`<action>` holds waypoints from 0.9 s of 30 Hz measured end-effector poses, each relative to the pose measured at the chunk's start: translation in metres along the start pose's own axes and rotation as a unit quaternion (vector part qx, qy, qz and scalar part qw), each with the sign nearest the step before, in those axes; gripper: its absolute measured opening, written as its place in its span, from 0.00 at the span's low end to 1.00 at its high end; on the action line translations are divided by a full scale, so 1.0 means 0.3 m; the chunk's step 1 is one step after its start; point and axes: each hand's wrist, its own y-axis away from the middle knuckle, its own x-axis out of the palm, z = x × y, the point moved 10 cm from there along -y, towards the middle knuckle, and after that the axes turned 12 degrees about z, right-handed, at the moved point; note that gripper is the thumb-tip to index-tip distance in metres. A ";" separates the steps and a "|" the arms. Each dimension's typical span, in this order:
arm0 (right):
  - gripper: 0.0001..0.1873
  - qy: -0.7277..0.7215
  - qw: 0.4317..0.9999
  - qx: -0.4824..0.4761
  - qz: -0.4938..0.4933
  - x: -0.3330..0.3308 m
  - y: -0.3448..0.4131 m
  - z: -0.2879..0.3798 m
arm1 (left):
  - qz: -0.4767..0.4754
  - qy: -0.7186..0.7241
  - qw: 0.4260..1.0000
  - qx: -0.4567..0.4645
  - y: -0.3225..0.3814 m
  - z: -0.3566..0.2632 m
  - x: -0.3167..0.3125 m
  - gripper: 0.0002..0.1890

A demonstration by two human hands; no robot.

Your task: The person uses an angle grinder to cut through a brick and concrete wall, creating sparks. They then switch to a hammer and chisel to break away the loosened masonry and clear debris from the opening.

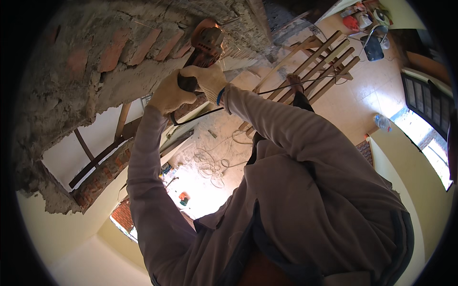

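Both my hands wear cream knitted gloves and grip an angle grinder (206, 41). My left hand (170, 93) wraps the rear of its body. Closer to the grinder's head, my right hand (212, 79) closes around it from the other side. The disc guard (201, 28) is up against a rough masonry wall (136, 77), and orange sparks (222, 46) fly off beside the head. The cutting disc itself is hard to make out. Broken plaster and exposed red bricks (114, 53) lie left of the tool. A black power cord (204, 115) runs from its rear to the right.
A slatted wooden stand (318, 71) rises at the right, with a bare foot (294, 79) on it. Loops of pale cable (211, 166) lie on the dusty floor below. A ragged wall opening (96, 143) is at left. A plastic bottle (382, 122) and a dark chair (373, 47) are farther right.
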 end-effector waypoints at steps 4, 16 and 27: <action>0.14 -0.007 1.000 0.005 -0.004 -0.008 0.002 -0.007 | -0.001 -0.001 1.000 -0.001 0.009 -0.010 -0.004 0.40; 0.16 -0.024 1.000 0.010 -0.003 -0.004 0.004 -0.012 | 0.002 0.008 1.000 -0.015 0.009 -0.005 -0.002 0.40; 0.14 -0.022 1.000 0.008 0.004 0.001 0.007 -0.012 | 0.013 0.019 0.999 -0.026 -0.003 0.021 0.009 0.42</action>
